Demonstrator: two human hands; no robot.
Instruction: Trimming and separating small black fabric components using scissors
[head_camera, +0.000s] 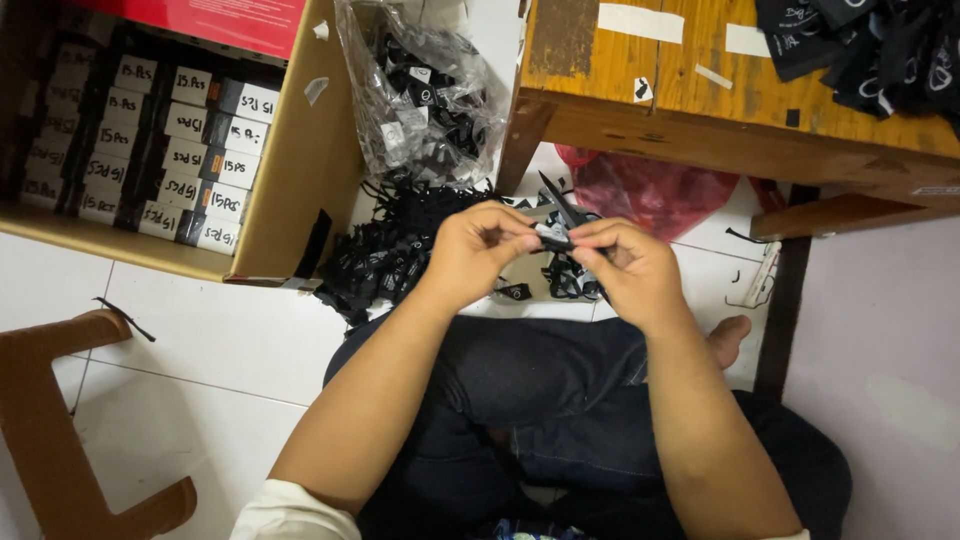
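Hands meet above lap: left hand (478, 250) and right hand (625, 265) both pinch a small black label (552, 236) w/ thumb and fingers, dark scissors (563, 207) poking up behind; pile of black labels (395, 255) on floor by cardboard box (300, 160)

Looks like a small home workshop for garment labels: white tiled floor (230, 330) as the workplace, a cardboard box (300, 170) packed with bundled stacks, a clear bag (425, 95) of black labels, more heaped loose (390, 255), beside a worn wooden surface (720, 95).
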